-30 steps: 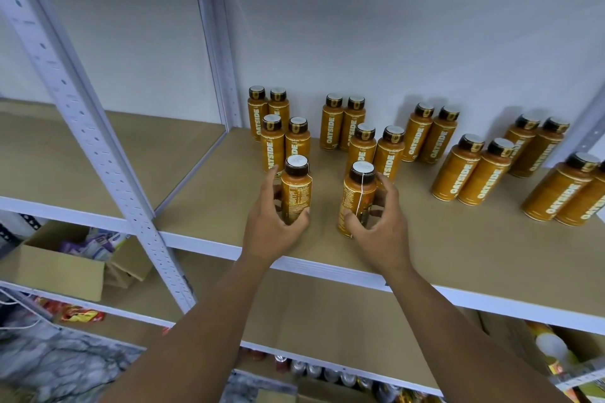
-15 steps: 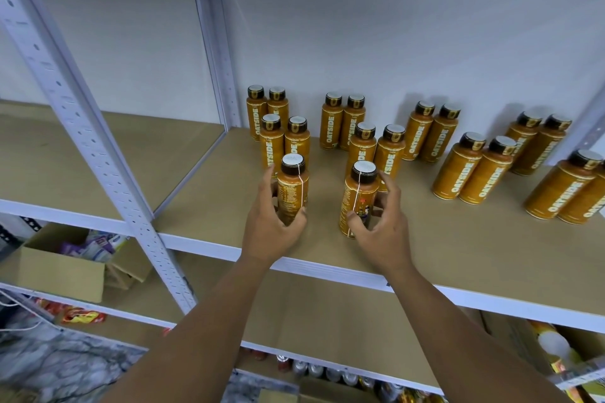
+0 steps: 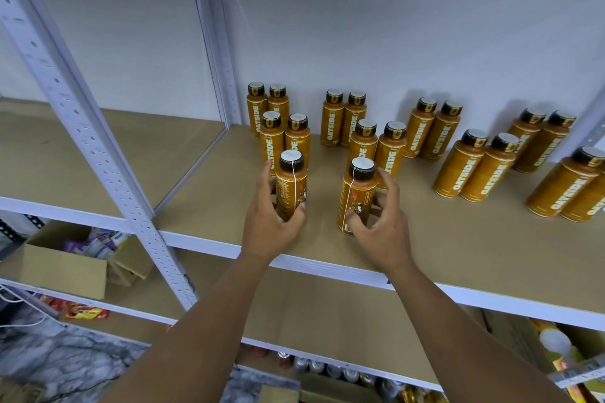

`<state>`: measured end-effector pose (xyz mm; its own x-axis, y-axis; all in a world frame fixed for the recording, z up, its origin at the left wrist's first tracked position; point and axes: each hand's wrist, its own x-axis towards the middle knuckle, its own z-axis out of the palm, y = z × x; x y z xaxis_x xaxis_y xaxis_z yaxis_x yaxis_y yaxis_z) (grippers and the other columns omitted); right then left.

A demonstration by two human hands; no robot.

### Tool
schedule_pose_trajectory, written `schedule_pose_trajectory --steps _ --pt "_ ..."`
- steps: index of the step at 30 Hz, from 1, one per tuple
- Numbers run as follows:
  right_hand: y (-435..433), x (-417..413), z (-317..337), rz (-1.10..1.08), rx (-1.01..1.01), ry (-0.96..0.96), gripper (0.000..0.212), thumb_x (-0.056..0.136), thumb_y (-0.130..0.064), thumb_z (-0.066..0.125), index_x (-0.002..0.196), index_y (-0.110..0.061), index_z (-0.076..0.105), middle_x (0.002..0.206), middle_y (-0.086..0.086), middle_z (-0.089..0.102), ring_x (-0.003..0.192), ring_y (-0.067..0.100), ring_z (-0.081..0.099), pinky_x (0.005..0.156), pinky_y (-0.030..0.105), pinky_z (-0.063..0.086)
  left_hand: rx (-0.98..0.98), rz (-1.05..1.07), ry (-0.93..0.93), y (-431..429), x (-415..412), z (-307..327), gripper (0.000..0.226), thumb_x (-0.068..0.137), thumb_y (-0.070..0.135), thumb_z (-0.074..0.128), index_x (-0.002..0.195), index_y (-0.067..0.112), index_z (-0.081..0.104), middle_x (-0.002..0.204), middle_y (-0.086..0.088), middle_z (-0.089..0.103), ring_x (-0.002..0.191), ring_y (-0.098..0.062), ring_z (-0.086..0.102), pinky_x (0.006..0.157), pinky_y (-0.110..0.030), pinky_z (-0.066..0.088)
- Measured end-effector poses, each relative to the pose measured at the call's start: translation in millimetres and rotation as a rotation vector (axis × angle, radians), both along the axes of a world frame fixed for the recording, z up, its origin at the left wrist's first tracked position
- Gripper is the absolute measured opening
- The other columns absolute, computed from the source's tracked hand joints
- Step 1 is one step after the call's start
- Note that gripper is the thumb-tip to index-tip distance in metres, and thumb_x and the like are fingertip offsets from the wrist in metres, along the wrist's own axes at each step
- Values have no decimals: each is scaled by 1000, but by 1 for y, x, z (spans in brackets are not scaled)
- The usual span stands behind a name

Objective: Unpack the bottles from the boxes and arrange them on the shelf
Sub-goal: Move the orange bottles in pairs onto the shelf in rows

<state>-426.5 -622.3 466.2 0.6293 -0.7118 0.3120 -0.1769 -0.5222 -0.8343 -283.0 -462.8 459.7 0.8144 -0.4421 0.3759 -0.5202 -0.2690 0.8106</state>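
Note:
Two orange bottles with dark caps stand upright near the front of the brown shelf [image 3: 458,239]. My left hand [image 3: 271,222] grips the left bottle [image 3: 291,186] around its lower body. My right hand [image 3: 379,226] holds the right bottle [image 3: 355,196], thumb on its front and fingers curled behind it. Both bottles show their back labels. Behind them stand pairs of the same bottles [image 3: 370,141] in rows toward the white wall, and more pairs [image 3: 474,167] run off to the right.
A perforated white upright [image 3: 98,154] crosses the left foreground. Below on the left sits an open cardboard box [image 3: 65,268] with packets. Cans line the lowest shelf [image 3: 327,370]. A box with yellow goods [image 3: 556,347] sits at the lower right.
Both hands have pushed their bottles slightly farther back on the shelf, toward the rows behind. The bottles have turned a little in my grip.

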Motion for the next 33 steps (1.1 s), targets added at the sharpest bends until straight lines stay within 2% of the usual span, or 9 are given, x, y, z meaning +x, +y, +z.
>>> schedule_pose_trajectory --steps 5,11,16,18,21,25,28,30,33 --pt "1 2 3 -46 -13 7 99 79 -51 83 152 -48 17 151 -5 47 114 8 54 92 35 58 -29 0 5 0 1 0 109 82 36 84 159 41 7 157 2 42 129 -3 47 98 -25 49" --pt "1 1 1 -37 -39 -6 98 83 -45 82 155 -42 16 156 -3 43 122 12 54 92 32 55 -27 48 -58 -1 1 2 113 78 42 87 156 47 5 154 1 40 130 -9 47 100 -36 54" --pt "0 0 -2 -9 -46 2 95 85 -31 81 155 -43 17 155 0 48 129 20 57 94 27 52 -13 31 -55 -1 0 1 114 83 33 85 153 52 -2 153 -1 43 118 0 48 90 -15 47" --pt "1 1 -1 -24 -41 18 94 84 -38 82 153 -45 17 152 -1 50 123 19 60 92 29 54 -16 19 -20 -1 0 0 112 84 30 83 156 49 -1 153 0 45 112 4 50 86 -9 41" --pt "3 1 3 -60 -39 22 97 80 -52 82 150 -49 14 152 -3 48 116 14 58 91 37 59 -34 -2 14 -1 1 -1 112 85 26 82 158 47 0 156 0 44 123 1 48 88 -5 38" --pt "2 2 2 -51 -36 10 99 81 -50 82 152 -48 13 153 -4 46 121 12 55 92 32 56 -31 44 -30 -2 0 1 117 80 38 87 157 46 0 157 0 39 135 -8 45 101 -22 45" --pt "0 2 -2 -23 -34 18 97 84 -36 82 154 -45 15 152 -3 49 123 15 57 90 25 51 -28 48 -23 -1 0 2 116 80 35 87 158 44 1 152 -1 44 129 -12 51 99 -30 53" --pt "0 2 -1 -27 -36 22 95 84 -37 82 153 -45 16 149 -3 52 116 12 57 89 26 53 -24 30 -10 -1 1 0 113 83 31 85 158 45 2 151 -1 46 123 -11 55 92 -22 54" --pt "1 2 2 -54 -42 19 96 82 -47 82 152 -46 15 150 -4 48 117 10 55 92 35 58 -13 5 15 0 2 -1 110 85 26 82 158 47 2 153 -1 47 118 -3 53 81 -2 41"
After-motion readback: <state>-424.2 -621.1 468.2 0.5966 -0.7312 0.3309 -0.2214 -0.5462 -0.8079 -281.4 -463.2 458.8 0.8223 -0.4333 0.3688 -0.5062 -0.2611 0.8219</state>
